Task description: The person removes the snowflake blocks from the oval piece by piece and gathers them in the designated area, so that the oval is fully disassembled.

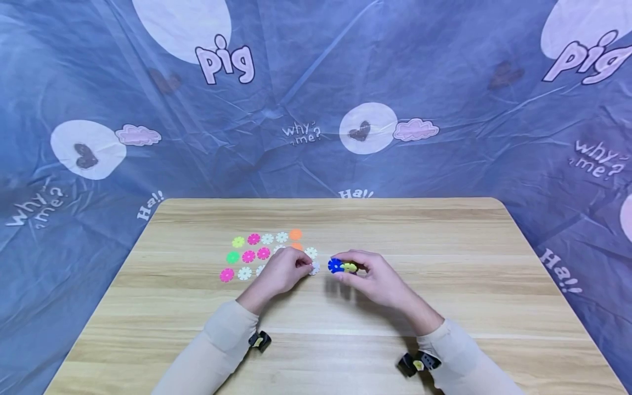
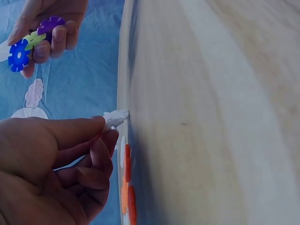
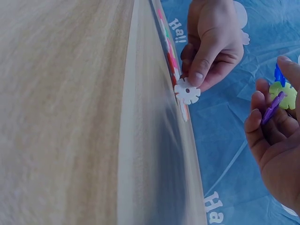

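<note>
Between thumb and fingertips my left hand [image 1: 281,269] pinches a white notched snowflake disc [image 3: 193,97], close over the table. My right hand [image 1: 376,277], a little to the right, holds a short chain of interlocked snowflake discs. Blue [image 1: 335,266] is at one end of the chain, yellow-green [image 2: 33,41] in the middle and purple [image 2: 50,23] at the other end. The blue disc faces the left hand, and the right fingers curl around the yellow-green and purple ones.
Loose discs lie flat in rough rows left of the hands, partly hidden by the left hand: pink [image 1: 226,275], green [image 1: 232,257], yellow [image 1: 238,242], orange [image 1: 295,234] and several white [image 1: 244,273]. The wooden table [image 1: 444,236] meets a blue printed cloth [image 1: 306,71] behind.
</note>
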The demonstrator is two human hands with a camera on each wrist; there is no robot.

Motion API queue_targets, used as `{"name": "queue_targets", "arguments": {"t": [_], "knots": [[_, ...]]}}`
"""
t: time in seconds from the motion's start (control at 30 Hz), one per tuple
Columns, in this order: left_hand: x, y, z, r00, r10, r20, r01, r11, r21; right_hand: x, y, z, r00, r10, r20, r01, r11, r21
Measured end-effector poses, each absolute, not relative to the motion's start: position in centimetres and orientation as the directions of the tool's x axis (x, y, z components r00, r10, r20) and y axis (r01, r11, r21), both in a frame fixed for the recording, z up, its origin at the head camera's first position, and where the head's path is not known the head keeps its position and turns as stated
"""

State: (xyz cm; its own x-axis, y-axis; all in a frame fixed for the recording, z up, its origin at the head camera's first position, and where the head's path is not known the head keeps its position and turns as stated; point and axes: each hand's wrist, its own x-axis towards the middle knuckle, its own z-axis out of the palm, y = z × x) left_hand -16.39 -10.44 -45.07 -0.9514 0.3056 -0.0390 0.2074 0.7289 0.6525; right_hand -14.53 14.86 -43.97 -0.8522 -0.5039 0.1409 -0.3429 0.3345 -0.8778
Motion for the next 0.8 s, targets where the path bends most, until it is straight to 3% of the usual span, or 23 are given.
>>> {"name": "queue_targets", "arguments": {"t": [0.47, 0.8], "knots": [[-16.47, -10.66, -45.41, -0.961, 0.278, 0.007, 0.221, 0.748, 0.626, -14.44, 14.77, -44.04, -0.852, -0.505, 0.139, -0.342, 0.334, -0.878], [-15.85, -11.38, -44.50, -0.969, 0.246, -0.018, 0.159, 0.678, 0.718, -14.44, 14.78, -43.94, -0.854, -0.505, 0.125, -0.331, 0.340, -0.880]]}}
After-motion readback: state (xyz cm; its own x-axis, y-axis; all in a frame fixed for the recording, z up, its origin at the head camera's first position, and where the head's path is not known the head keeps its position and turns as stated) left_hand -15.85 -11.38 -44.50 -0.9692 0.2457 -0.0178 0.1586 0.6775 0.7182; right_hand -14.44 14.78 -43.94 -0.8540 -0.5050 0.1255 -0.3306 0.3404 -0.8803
